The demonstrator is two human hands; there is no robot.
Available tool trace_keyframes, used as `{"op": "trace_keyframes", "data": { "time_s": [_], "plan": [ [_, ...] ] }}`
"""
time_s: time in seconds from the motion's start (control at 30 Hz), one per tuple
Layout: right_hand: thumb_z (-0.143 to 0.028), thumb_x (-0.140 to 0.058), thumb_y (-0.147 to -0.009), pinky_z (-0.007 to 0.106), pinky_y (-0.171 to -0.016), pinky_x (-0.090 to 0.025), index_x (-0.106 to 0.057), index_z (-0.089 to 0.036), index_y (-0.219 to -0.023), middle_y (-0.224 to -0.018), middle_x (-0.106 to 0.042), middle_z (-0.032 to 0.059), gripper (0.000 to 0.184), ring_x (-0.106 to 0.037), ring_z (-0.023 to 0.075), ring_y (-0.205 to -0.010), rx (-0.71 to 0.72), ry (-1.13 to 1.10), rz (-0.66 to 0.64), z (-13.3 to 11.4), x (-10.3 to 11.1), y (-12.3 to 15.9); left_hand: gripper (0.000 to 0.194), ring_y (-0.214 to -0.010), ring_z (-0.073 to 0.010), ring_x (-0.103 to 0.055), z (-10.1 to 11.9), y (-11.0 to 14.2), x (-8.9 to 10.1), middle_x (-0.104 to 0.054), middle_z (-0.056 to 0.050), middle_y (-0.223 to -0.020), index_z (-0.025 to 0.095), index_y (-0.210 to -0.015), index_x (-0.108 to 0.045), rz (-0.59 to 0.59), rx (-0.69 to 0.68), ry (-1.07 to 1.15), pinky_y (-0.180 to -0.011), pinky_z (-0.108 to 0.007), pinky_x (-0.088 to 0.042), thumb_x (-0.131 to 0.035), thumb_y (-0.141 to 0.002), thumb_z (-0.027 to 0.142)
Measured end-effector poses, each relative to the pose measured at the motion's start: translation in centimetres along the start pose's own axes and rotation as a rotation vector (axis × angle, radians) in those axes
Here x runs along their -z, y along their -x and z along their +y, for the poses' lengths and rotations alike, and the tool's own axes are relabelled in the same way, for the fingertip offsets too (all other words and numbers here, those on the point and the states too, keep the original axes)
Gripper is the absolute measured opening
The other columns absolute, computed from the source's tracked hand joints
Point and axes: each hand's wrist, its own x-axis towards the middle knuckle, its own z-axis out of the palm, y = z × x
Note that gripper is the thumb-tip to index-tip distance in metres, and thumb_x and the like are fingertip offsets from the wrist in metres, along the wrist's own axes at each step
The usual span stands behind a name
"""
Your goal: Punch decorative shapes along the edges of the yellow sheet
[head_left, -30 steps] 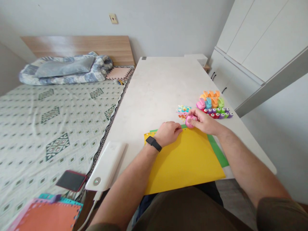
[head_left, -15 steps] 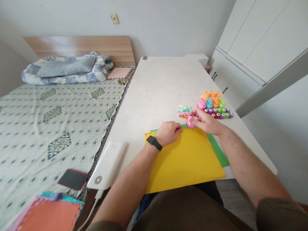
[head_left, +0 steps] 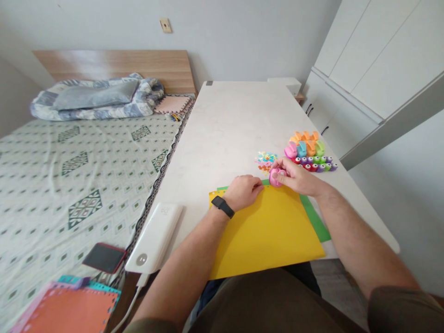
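A yellow sheet of paper lies on a green sheet at the near edge of the white table. My left hand, with a black watch on the wrist, is curled and presses down on the yellow sheet's far edge. My right hand is closed round a small pink paper punch set on that same far edge, thumb on top. Just beyond the punch lies a small heap of coloured punched shapes.
Several bigger punches and a row of small ones stand right of the heap. A white power bank lies at the table's near left corner. A bed with a phone and foam mats is at left, cupboards at right.
Almost nothing has moved. Both hands stay at the yellow sheet's far edge, my right hand still on the pink punch; the view shifted slightly.
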Motion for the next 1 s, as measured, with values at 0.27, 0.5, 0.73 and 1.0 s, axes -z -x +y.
{"op": "trace_keyframes", "data": {
  "time_s": [0.27,0.5,0.73,1.0],
  "plan": [
    [-0.047,-0.061,-0.091,0.037,-0.085,-0.051,-0.054,-0.025,-0.119,-0.107,-0.069,0.0051,0.036,-0.064,0.0233,-0.094,-0.001,0.092,-0.072,-0.1,0.1,0.0,0.02,-0.079,-0.0174,-0.065,0.3,0.0,0.3,-0.071,-0.005,-0.086,0.019,-0.091,-0.071,-0.004,0.017,0.005,-0.073,-0.028,-0.047,-0.054,-0.095,0.029],
    [-0.044,-0.058,-0.092,0.033,-0.077,-0.049,-0.054,-0.024,-0.117,-0.095,-0.067,0.0026,0.033,-0.062,0.0202,-0.083,-0.02,0.146,-0.177,-1.1,0.2,0.4,0.019,-0.077,-0.0166,-0.064,0.3,-0.1,0.3,-0.071,-0.005,-0.084,0.018,-0.087,-0.069,0.016,0.005,0.011,-0.07,-0.027,-0.045,-0.054,-0.095,0.028],
    [-0.039,-0.059,-0.091,0.031,-0.076,-0.048,-0.055,-0.023,-0.115,-0.091,-0.067,0.0019,0.029,-0.061,0.0192,-0.081,-0.027,0.154,-0.232,-1.2,0.1,0.4,0.019,-0.077,-0.0168,-0.064,0.3,-0.1,0.3,-0.071,-0.005,-0.084,0.018,-0.085,-0.068,0.02,-0.01,0.011,-0.07,-0.027,-0.045,-0.054,-0.094,0.027],
    [-0.041,-0.057,-0.092,0.033,-0.074,-0.047,-0.058,-0.023,-0.12,-0.087,-0.068,0.0029,0.033,-0.062,0.0207,-0.078,-0.045,0.227,-0.16,-1.5,-0.7,0.1,0.019,-0.077,-0.017,-0.064,0.4,-0.1,0.3,-0.071,-0.006,-0.084,0.019,-0.083,-0.067,0.012,-0.004,-0.002,-0.071,-0.028,-0.045,-0.054,-0.094,0.026]
  ]
}}
